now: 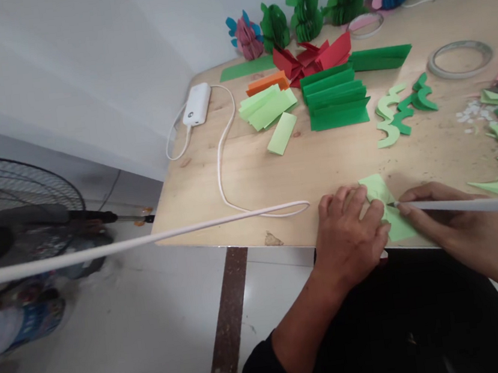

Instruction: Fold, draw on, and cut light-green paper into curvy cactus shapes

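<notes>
My left hand (pixel 351 228) lies over a light green paper piece (pixel 401 225) at the table's front edge, its bent fingers pressing the paper down. A smaller light green shape (pixel 374 192) shows at those fingertips. My right hand (pixel 466 220) pinches a thin, pen-like tool (pixel 395 204) between thumb and forefinger. The tool's dark tip meets the paper just right of my left fingers. A long white strip (pixel 473 203) crosses over my right hand to the frame's right edge; I cannot tell whether it belongs to the tool.
Behind my hands lie light green folded strips (pixel 269 105), dark green folded papers (pixel 336 100), red papers (pixel 313 60) and wavy cutouts (pixel 397 112). A tape roll (pixel 460 59) sits at right. A white cable (pixel 223 159) loops from a power bank (pixel 197 104) across the left side.
</notes>
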### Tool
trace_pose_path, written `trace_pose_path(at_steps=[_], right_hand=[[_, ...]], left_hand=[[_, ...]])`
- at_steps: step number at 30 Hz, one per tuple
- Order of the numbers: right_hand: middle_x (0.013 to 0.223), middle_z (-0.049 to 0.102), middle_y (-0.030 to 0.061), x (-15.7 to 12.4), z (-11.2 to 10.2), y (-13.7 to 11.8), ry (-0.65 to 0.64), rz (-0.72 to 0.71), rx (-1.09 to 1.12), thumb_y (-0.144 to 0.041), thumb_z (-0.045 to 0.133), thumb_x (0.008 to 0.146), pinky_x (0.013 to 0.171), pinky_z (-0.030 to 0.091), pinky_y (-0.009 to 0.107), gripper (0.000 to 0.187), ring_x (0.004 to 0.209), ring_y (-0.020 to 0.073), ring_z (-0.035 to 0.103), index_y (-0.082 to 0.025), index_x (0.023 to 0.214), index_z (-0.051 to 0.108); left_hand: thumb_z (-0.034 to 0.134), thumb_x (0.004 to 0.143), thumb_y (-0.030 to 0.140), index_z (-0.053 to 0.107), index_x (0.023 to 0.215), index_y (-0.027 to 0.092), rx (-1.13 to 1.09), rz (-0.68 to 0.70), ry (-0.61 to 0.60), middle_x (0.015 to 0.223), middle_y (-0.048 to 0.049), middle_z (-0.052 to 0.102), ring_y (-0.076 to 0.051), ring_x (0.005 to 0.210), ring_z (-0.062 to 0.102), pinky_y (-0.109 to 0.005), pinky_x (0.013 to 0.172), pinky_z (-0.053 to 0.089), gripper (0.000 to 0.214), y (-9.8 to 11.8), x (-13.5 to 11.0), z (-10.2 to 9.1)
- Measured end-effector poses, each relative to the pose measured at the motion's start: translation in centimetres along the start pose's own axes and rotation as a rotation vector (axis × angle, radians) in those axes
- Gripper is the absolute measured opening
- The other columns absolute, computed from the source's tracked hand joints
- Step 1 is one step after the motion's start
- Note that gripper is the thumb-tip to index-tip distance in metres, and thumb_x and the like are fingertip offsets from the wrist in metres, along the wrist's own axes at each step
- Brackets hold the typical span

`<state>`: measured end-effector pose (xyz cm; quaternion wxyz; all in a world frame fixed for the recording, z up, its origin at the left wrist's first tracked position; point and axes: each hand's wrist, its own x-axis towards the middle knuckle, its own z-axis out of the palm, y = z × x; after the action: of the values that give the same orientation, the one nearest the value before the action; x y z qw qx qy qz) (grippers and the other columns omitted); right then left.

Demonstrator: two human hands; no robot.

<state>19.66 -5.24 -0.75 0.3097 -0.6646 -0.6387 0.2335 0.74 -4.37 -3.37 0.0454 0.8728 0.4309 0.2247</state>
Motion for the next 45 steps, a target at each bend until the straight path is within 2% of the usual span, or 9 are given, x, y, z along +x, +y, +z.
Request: trace_pose_path(at_steps=[9,22,32,45], right_hand=[[0.071,0.075,0.0027,0.02,-0.18,-0.13,0.021,-0.048,-0.035,-0.058,0.06,0.08,0.054,0.052,0.032,0.034,0.062,0.0205,0.07,-0.025,0.075,0.069],[0.068,0.073,0.0015,-0.24,-0.12,0.02,0.044,-0.091,-0.055,-0.066,0.056,0.084,0.053,0.051,0.032,0.041,0.061,0.0208,0.069,-0.028,0.074,0.067],[0.068,0.073,0.0039,-0.43,-0.47,-0.45,0.019,0.03,-0.058,-0.074,0.057,0.077,0.057,0.05,0.035,0.049,0.061,0.022,0.068,-0.026,0.072,0.068],[0.069,0.074,0.0044,-0.63,-0.66,-0.71,0.028,0.044,-0.065,-0.073,0.056,0.077,0.058,0.049,0.035,0.05,0.062,0.0218,0.068,-0.025,0.072,0.07]], left_hand=[[0.05,0.099,0.035,0.064,0.112,0.021,-0.002,0.0,-0.002,0.136,-0.008,0.063,-0.028,0.128,0.049,-0.047,0.103,0.039,0.024,-0.03,0.05,-0.08],[0.051,0.099,0.036,0.064,0.113,0.021,0.0,-0.001,0.0,0.137,-0.0083,0.062,-0.029,0.128,0.049,-0.047,0.103,0.039,0.024,-0.07,0.08,0.01],[0.051,0.098,0.036,0.064,0.114,0.022,0.007,-0.001,-0.026,0.138,-0.0085,0.061,-0.028,0.13,0.047,-0.047,0.104,0.039,0.025,-0.06,0.04,-0.07],[0.051,0.099,0.037,0.065,0.114,0.021,0.01,-0.006,-0.033,0.138,-0.0088,0.061,-0.028,0.13,0.047,-0.047,0.105,0.038,0.026,0.03,0.06,-0.18]])
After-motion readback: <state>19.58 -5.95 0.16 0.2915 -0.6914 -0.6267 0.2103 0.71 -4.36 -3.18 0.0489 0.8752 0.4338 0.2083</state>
